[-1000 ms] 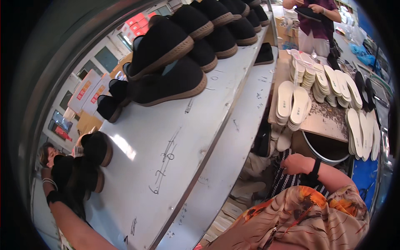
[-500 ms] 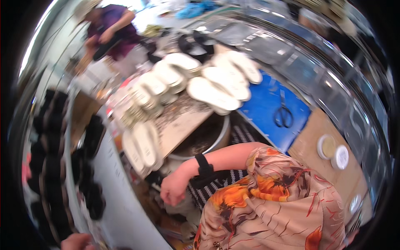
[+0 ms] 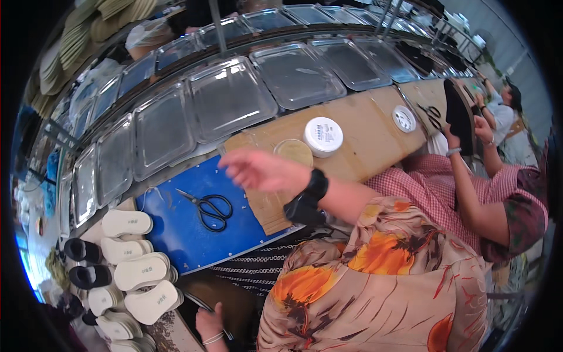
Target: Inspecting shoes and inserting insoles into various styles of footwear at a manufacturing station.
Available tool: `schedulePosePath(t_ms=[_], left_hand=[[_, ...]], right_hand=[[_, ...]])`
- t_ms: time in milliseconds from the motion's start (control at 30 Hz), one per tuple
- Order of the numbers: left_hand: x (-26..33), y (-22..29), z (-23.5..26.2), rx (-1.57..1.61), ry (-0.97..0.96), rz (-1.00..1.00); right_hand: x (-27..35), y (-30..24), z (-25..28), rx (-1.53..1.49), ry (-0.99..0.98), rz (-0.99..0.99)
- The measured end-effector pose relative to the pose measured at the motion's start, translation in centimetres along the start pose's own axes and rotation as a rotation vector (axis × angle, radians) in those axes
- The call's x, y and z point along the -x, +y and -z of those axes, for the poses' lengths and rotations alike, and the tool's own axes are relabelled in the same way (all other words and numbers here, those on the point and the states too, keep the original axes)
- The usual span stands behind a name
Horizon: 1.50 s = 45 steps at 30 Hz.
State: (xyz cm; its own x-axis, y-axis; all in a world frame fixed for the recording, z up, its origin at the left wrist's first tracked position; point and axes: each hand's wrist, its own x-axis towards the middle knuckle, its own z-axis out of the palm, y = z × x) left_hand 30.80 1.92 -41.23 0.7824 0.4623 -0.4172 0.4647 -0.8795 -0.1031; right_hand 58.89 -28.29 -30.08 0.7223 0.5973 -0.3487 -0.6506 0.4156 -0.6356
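Observation:
My right hand point(image 3: 255, 170), a black band on its wrist, hangs over the far edge of a blue board point(image 3: 176, 229) and the brown cardboard. Its fingers are slightly blurred, loosely apart, with nothing visible in them. Just below it on the board lie black-handled scissors point(image 3: 212, 212). An open round tub point(image 3: 294, 154) and a white lid point(image 3: 323, 136) sit right of that hand. Low in view my left hand point(image 3: 210, 324), wearing a thin pale bracelet, is curled at the metal rim of a round basin point(image 3: 196, 300); what its fingers hold is hidden.
Stacked white insoles point(image 3: 146, 271) and black slippers point(image 3: 83, 251) stand at left. Clear plastic-covered trays point(image 3: 231, 97) line the back. At right, a co-worker in a checked garment point(image 3: 431, 176) holds a dark sole-shaped piece point(image 3: 459, 117); another person point(image 3: 504, 108) is beyond.
My view has swung right, toward the blue board and trays. My right hand has moved from beside the basin to above the board. My left hand now shows by the basin rim.

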Motion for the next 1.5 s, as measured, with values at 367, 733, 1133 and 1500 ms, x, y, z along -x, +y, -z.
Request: schedulePosePath(t_ms=[367, 733, 1133, 1500], left_hand=[[8.7, -1.2, 1.7, 0.484, 0.122, -0.168], [31.3, -1.8, -17.8, 1.288, -0.066, 0.145], [30.2, 2.0, -21.6, 1.394, -0.005, 0.273], [43.4, 11.8, -18.0, 1.503, -0.178, 0.716]], right_hand=[[-0.8, 11.0, -5.5, 0.402, -0.243, -0.434], [1.6, 16.0, -5.0, 1.493, -0.923, -0.445], [10.3, 1.8, 21.5, 1.272, -0.421, -1.754], [5.0, 1.3, 13.4, 1.767, -0.830, -1.492]])
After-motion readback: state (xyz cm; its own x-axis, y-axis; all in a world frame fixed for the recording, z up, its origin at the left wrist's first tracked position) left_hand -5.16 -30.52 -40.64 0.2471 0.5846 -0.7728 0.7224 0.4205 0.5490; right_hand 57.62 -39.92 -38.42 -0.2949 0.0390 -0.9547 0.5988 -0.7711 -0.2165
